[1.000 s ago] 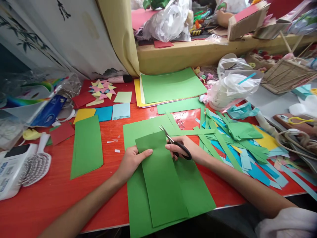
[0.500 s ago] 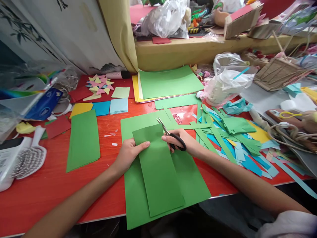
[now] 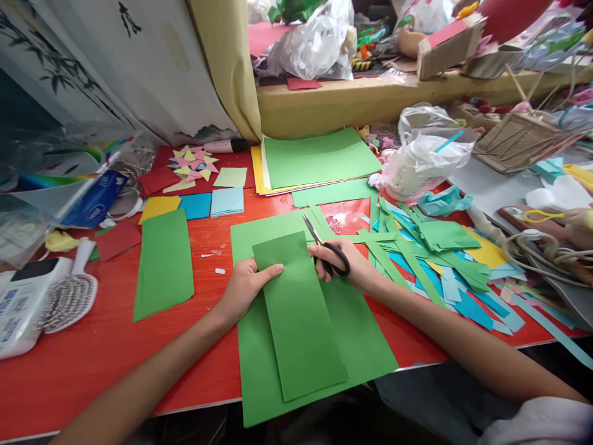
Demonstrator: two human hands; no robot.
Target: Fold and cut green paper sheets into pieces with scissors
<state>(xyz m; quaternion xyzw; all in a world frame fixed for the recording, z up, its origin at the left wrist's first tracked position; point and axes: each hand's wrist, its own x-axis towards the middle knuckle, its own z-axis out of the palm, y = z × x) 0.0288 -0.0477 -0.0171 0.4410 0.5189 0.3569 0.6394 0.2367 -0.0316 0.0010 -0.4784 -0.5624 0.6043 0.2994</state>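
Observation:
My left hand (image 3: 250, 283) pinches the left edge of a long green paper strip (image 3: 306, 334), thumb on top and fingers beneath. The strip is held over a larger green paper sheet (image 3: 370, 346) lying on the red table. In my right hand (image 3: 345, 262) is a pair of scissors (image 3: 315, 232) with black handles. Their blades point up and away, just beyond the strip's upper right edge, and look closed or nearly so. Left of my left hand lies a stack of green paper rectangles (image 3: 165, 266).
Paper scraps (image 3: 430, 253) in green, blue and yellow pile up at right. A stack of coloured sheets (image 3: 322, 157) lies at the back. A bagged cup (image 3: 424, 157) stands behind the scraps. A hairbrush (image 3: 71, 296) and small coloured paper squares (image 3: 227, 201) are at left.
The scissors have moved slightly off the strip's right edge, and their blades have come together. My left hand keeps its hold on the strip. The whole view has shifted slightly.

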